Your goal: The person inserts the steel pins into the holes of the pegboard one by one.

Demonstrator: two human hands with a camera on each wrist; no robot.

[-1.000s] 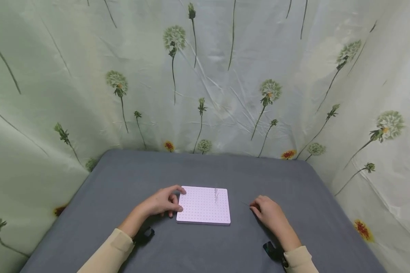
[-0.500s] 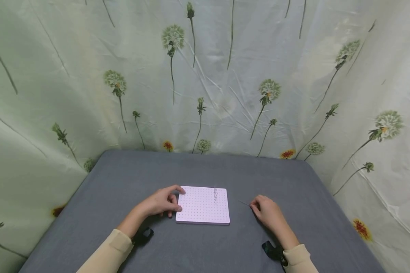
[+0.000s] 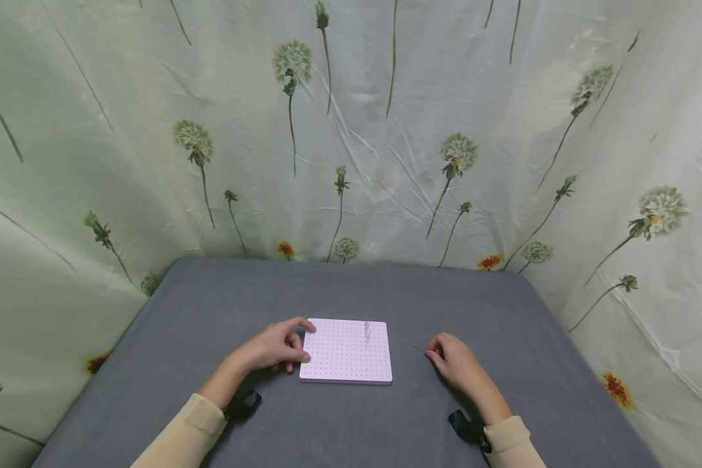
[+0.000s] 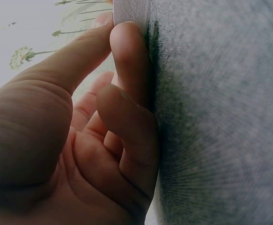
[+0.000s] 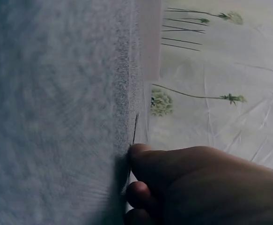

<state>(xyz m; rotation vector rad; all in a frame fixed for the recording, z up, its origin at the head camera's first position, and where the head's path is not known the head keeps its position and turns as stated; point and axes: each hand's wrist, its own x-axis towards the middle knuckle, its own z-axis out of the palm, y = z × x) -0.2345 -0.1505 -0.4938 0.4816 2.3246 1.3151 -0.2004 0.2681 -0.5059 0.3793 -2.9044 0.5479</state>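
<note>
A pale pink pegboard (image 3: 345, 361) with rows of small holes lies on the grey table. Several thin dark pins (image 3: 367, 334) stand upright in its right part. My left hand (image 3: 277, 344) holds the board's left edge, thumb and index finger on the top face. In the left wrist view, a fingertip (image 4: 127, 37) meets the board's side wall (image 4: 130, 10), while other fingers are curled. To the right of the board, my right hand (image 3: 453, 361) pinches a thin, needle-like pin (image 5: 135, 129) low over the cloth. Its free end points left towards the board.
Grey cloth (image 3: 351, 422) covers the table. Behind and at both sides hangs a pale curtain (image 3: 374, 143) printed with dandelions. Each wrist wears a dark strapped camera (image 3: 244, 404). The table's far edge meets the curtain.
The pin in the right hand now shows a little more of its length, towards the left. The head view has shifted slightly. The left hand and board keep their place together.
</note>
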